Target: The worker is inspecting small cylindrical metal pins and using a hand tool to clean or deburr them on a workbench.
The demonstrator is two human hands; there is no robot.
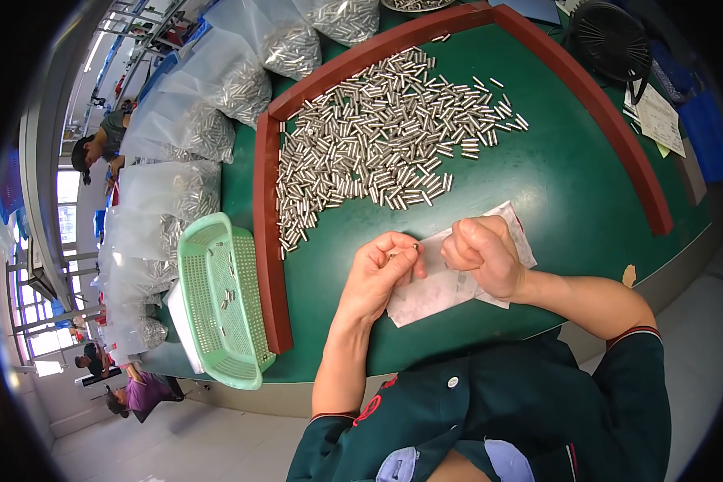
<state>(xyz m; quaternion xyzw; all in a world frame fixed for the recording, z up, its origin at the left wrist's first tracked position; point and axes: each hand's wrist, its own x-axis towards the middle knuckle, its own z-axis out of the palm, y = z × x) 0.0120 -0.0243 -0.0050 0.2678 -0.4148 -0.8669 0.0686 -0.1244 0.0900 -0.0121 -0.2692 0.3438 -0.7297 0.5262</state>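
Observation:
My left hand [381,273] is curled above the green table top [554,185], pinching a small silver metal pin between thumb and fingers. My right hand [480,253] is a loose fist right beside it; whether it holds a pin is hidden. Both hands hover over a white printed paper sheet [438,289] lying on the table. Beyond them spreads a big heap of short silver metal pins [377,145].
A red raised border [267,241] rims the work area on the left and far side. A light green plastic basket [221,301] with a few pins sits at the left edge. Clear bags of pins [193,112] pile beyond it. A black fan [610,36] stands at the far right. People work in the background.

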